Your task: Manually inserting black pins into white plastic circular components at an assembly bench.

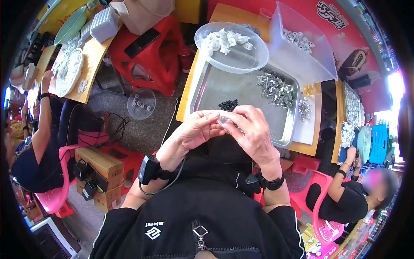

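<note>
My left hand (pixel 196 129) and my right hand (pixel 252 129) meet over the near edge of a steel tray (pixel 224 86), fingertips pinched together on a small clear plastic part (pixel 223 121). On the tray lie a small heap of black parts (pixel 228 104) and a bigger heap of shiny metal pieces (pixel 276 88). A clear round lid (pixel 246 60) with white plastic parts (pixel 224 41) rests on the tray's far edge.
A clear plastic bin (pixel 302 56) with white parts stands at the back right. A red stool (pixel 151 56) with a black phone is to the left. Other people sit at a table on the left and at one on the right. Cardboard boxes (pixel 97 164) sit on the floor.
</note>
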`<state>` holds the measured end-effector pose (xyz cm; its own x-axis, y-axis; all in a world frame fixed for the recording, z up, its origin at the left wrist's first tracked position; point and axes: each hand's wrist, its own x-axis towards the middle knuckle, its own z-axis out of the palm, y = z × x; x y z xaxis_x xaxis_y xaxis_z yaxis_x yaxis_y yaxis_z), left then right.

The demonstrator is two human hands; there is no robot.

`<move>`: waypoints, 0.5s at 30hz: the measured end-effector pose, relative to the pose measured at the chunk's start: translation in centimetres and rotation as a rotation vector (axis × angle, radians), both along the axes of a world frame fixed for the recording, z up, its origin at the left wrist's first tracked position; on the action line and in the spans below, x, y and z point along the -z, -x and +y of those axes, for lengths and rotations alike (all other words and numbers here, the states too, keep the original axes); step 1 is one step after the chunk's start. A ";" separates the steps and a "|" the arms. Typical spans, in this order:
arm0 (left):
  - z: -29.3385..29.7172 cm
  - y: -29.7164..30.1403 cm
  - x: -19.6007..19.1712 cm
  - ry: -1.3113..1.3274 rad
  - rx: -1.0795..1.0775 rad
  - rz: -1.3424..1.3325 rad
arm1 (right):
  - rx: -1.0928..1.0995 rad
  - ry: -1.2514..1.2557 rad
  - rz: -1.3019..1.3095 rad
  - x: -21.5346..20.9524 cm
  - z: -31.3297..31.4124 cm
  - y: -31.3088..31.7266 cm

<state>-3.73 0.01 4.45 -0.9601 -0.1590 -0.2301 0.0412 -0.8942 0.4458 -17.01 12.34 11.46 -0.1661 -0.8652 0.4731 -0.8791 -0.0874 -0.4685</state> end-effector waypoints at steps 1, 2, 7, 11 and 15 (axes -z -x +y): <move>0.0 0.0 -0.1 0.001 0.037 0.001 | 0.011 0.003 -0.015 -0.2 -0.1 0.0; 0.0 0.0 0.0 0.001 0.036 0.000 | 0.010 0.003 -0.016 -0.1 -0.1 0.1; 0.1 -0.2 0.3 -0.013 0.052 0.004 | -0.121 0.013 0.098 0.6 0.2 0.7; 0.5 -0.2 0.4 -0.044 0.044 0.010 | -0.113 0.021 0.138 1.2 0.6 0.5; 0.8 -0.2 0.7 -0.025 0.010 0.016 | -0.100 0.002 0.142 1.7 1.0 0.3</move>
